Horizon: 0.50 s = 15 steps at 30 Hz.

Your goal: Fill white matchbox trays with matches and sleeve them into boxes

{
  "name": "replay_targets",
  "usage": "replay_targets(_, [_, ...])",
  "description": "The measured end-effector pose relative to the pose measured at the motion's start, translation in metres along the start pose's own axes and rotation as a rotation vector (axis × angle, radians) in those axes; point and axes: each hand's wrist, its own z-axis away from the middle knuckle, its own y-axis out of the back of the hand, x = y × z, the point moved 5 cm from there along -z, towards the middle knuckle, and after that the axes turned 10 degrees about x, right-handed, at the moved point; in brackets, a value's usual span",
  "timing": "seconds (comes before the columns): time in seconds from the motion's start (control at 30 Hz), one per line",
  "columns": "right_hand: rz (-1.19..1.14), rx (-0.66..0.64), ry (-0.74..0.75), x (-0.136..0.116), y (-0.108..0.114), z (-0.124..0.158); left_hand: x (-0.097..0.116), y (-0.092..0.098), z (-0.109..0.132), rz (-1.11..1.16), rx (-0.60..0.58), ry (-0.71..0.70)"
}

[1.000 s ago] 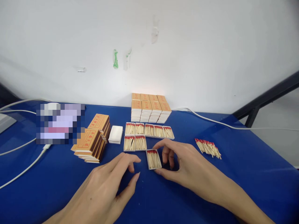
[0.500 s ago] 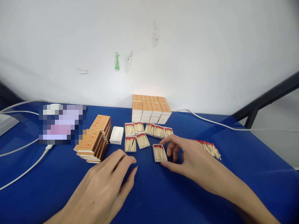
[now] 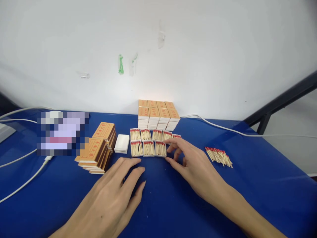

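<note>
My right hand [image 3: 192, 163] rests on the blue table [image 3: 173, 205], fingers apart, thumb and forefinger at the right edge of a match-filled white tray [image 3: 160, 148]. That tray lies third in the front row, beside two other filled trays [image 3: 143, 148]. A back row of several filled trays [image 3: 151, 135] sits just behind. My left hand [image 3: 111, 198] lies flat and open on the table, holding nothing, its fingertips a little short of the front row.
A block of stacked closed matchboxes [image 3: 157, 115] stands by the wall. Orange sleeves [image 3: 97, 147] lie piled at the left beside a stack of empty white trays [image 3: 122, 143]. Loose matches [image 3: 219, 156] lie at the right. White cables [image 3: 22, 183] and a blurred object [image 3: 61, 132] are at the left.
My right hand slid the filled tray away from me and to the left, into the front row as its third tray. The second tray there was straightened. My left hand barely moved.
</note>
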Motion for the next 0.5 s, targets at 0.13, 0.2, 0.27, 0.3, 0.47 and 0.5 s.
replay_targets(0.13, [0.011,0.003,0.033,-0.002,0.000,-0.001,0.005,0.007,-0.008,-0.079,0.079,-0.050])
replay_targets(0.2, [0.013,-0.002,0.041,-0.003,-0.002,-0.001,0.005,0.008,-0.013,-0.155,0.106,-0.061])
replay_targets(0.27, [0.016,-0.005,0.049,-0.005,-0.003,-0.001,0.003,0.005,-0.016,-0.228,0.108,-0.073])
replay_targets(0.3, [0.023,-0.002,0.052,-0.005,-0.003,-0.001,0.003,0.003,-0.017,-0.258,0.105,-0.085])
replay_targets(0.47, [0.138,0.109,0.122,-0.012,0.001,-0.002,0.002,-0.013,-0.025,-0.351,0.071,-0.107])
replay_targets(0.5, [0.174,0.154,0.151,-0.014,0.003,-0.002,0.002,-0.017,-0.029,-0.356,0.057,-0.100])
